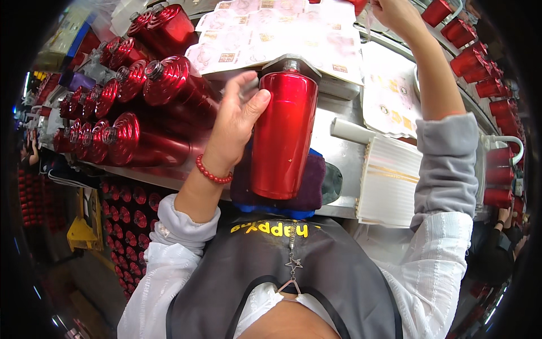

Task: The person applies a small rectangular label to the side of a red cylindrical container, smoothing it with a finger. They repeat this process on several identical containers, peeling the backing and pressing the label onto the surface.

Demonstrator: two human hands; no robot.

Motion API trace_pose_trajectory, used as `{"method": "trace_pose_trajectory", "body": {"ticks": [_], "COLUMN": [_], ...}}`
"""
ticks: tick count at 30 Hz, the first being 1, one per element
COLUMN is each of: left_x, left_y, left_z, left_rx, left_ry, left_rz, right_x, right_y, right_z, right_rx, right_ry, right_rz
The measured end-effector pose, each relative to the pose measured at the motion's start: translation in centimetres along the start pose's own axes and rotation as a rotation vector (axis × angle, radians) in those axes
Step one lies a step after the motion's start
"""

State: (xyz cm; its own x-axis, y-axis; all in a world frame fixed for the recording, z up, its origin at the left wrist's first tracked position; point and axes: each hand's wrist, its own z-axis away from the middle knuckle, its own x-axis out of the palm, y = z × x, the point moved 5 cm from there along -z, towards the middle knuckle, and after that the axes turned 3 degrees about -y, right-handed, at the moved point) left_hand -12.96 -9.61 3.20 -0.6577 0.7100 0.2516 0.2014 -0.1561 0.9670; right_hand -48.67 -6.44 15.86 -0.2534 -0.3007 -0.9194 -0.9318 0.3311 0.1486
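A shiny red glass bottle point(285, 135) lies in front of me with its clear neck pointing away, over a dark purple cloth point(244, 181). Its neck end sits by a dark grey angled holder point(314, 69). My left hand point(240, 110) is beside the bottle's upper left side, fingers apart, the thumb at the glass and not wrapped round it. Stretched out to the far right, my right hand point(393, 16) is near a red object point(357, 4) at the picture's top edge. Its fingers are partly cut off, so I cannot make out any hold.
Several red bottles point(169, 82) lie stacked on the left. Printed label sheets point(276, 37) cover the far table, with another label stack point(389, 85) to the right. A white stack with gold bands point(389, 181) and a white roll point(350, 131) are nearer. More red bottles point(499, 175) line the right.
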Motion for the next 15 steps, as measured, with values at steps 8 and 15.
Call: {"method": "trace_pose_trajectory", "body": {"ticks": [8,15], "left_x": [2.1,2.6], "left_y": [-1.6,-2.5], "left_z": [0.0,-0.4], "left_rx": [-0.33,-0.465], "left_ry": [-0.361,-0.437], "left_rz": [0.563,0.719], "right_x": [-0.3,4.4], "right_y": [-1.4,4.0], "right_z": [-3.0,8.3], "right_rx": [-0.239,-0.267], "right_ry": [0.137,0.16], "right_rz": [-0.052,0.047]}}
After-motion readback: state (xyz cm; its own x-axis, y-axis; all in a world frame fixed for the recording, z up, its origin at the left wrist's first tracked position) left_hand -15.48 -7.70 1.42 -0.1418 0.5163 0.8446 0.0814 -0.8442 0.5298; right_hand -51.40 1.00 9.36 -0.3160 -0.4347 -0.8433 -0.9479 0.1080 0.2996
